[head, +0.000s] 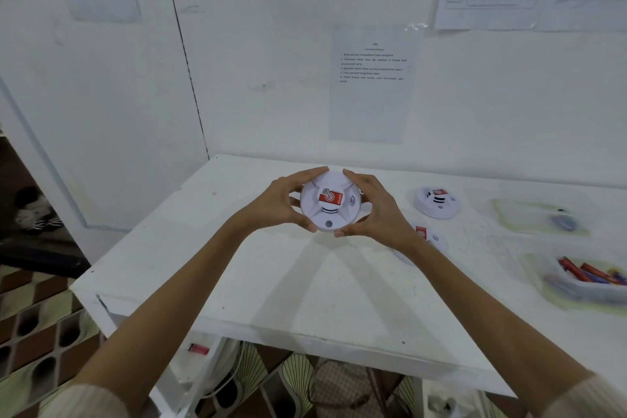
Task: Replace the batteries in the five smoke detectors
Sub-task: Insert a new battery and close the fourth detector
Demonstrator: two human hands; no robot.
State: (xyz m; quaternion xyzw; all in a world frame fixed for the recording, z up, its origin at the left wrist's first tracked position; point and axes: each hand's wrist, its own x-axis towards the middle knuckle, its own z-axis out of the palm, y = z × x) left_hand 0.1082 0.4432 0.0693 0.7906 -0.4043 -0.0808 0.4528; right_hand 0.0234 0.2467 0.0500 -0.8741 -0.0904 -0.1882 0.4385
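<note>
Detector [327,210] between left hand [274,202], right hand [376,210]; wrist seemingly masks another [428,237].

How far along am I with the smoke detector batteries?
Nothing visibly done. In hand: left hand and right hand hold the first detector, face up, apparently unopened. Left: second detector and third detector on the table; red batteries wait in their tray.

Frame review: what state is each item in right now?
Held detector: above table, face toward camera.
Left grip: holds its left rim.
Right grip: holds its right rim.
Far detector: on table, face up.
Near detector: on table, partly hidden by forearm.
Battery tray: holds batteries.
</note>
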